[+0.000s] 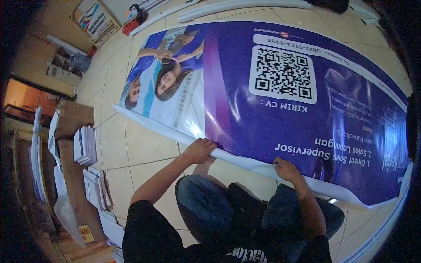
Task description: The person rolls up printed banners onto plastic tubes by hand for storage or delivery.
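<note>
Purple glossy vinyl makes up most of the banner (280, 118), a long flat sheet spread across the cream tiled floor (136, 144) and reaching from near its left side to the right edge of the view. Room light glares off its slick surface in soft white patches. It carries a square black-and-white QR code (283, 73) on a white rounded panel, white lettering that reads upside down from this side, and a printed photo of people at its left end. Its near long edge lifts off the tiles and curls over, showing a plain white underside. The left hand (199, 150) rests on that curled edge, its grip closed with the fingers folded over the roll. The right hand (287, 168) pinches the same edge further right, grip pressed together, though its fingertips are tucked under the sheet and hidden. Blue denim knees (206, 206) sit just below the hands. Stacks of white paper (85, 145) stand by the left side of the floor, and white tubes (237, 6) lie along the far edge. The banner's right end blurs into the dark lens rim, and its small print there cannot be read.
</note>
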The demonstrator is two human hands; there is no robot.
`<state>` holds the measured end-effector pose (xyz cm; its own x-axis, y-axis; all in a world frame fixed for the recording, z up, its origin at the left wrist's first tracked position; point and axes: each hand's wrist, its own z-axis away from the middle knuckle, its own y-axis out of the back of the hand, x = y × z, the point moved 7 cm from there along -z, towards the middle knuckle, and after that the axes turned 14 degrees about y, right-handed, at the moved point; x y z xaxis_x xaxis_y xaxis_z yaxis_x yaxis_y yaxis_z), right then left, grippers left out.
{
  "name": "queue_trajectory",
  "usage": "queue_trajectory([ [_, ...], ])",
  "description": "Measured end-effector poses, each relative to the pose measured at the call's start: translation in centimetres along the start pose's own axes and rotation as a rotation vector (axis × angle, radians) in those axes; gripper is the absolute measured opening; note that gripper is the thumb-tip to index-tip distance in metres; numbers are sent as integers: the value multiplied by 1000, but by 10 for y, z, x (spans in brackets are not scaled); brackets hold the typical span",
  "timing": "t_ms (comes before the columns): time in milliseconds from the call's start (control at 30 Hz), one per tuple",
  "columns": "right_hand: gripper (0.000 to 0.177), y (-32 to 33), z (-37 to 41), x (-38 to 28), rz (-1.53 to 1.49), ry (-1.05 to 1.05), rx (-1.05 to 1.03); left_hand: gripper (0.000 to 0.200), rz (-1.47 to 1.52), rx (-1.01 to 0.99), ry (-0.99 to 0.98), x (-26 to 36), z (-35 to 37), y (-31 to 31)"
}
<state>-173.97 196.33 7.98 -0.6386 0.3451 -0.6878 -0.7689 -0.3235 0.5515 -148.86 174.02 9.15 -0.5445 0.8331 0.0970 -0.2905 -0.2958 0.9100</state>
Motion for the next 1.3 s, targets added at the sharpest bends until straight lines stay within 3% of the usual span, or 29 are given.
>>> queue_trajectory([
  [33,42,8,12,-6,-13,-55,18,53,-9,-2,-22,2,-5,13],
  [67,52,0,24,3,158,184,221,55,44,-183,74,-4,-12,23],
  [100,52,1,37,14,149,127,243,57,93,-374,147,-10,-19,22],
  [133,54,4,56,12,311,205,244,57,43,-261,19,-34,-32,3],
  [167,56,9,83,20,484,247,229,58,-18,-277,82,-77,-51,-38],
  [200,57,9,107,50,579,188,204,57,8,-186,-18,-78,-57,-27],
  [233,59,6,123,87,668,130,172,55,35,-318,147,-65,-56,0],
  [300,52,25,165,145,708,-12,420,50,-1,-404,347,-117,-60,-24],
  [367,55,25,176,190,630,68,490,55,-267,-276,87,-83,-69,-8],
  [433,56,45,168,171,581,-7,333,64,58,-135,40,14,-62,36],
  [500,57,51,150,189,493,5,276,65,109,17,-129,109,-55,58],
  [567,58,57,154,200,414,36,226,69,-30,193,-196,139,-70,12],
  [633,51,70,178,177,575,281,333,57,10,173,-232,152,-81,3],
  [667,48,72,198,188,607,304,349,53,-12,115,-144,138,-88,-10],
  [700,48,78,218,213,606,289,360,48,-38,53,-53,119,-94,-22],
  [767,52,98,278,278,700,234,457,39,-51,156,-86,87,-91,-19],
  [833,55,121,349,378,707,68,500,41,-18,158,3,50,-101,-37],
  [867,54,141,391,409,729,-190,330,39,9,105,96,30,-97,-38],
  [900,52,156,435,432,837,-266,446,37,28,69,185,13,-98,-34],
  [933,55,167,467,464,822,-307,532,50,-69,55,99,14,-91,-28],
  [967,61,167,488,510,797,-496,390,63,-169,39,12,36,-89,-9],
  [1000,60,170,501,533,767,-489,435,63,-177,40,8,57,-91,0],
  [1067,59,170,519,562,733,-492,483,86,-45,72,67,150,-86,36],
  [1100,58,173,513,534,722,-376,503,98,-239,110,-4,155,-95,14],
  [1133,57,172,505,527,690,-242,522,97,-226,93,-41,177,-104,-6],
  [1167,57,171,497,528,679,-236,523,104,99,-433,87,194,-130,-41],
  [1200,49,173,487,519,704,-98,620,47,16,257,-330,330,-110,35],
  [1233,42,175,481,509,724,43,719,58,78,91,-308,354,-126,8],
  [1300,44,185,472,508,553,150,622,62,22,-71,-228,470,-149,6],
])
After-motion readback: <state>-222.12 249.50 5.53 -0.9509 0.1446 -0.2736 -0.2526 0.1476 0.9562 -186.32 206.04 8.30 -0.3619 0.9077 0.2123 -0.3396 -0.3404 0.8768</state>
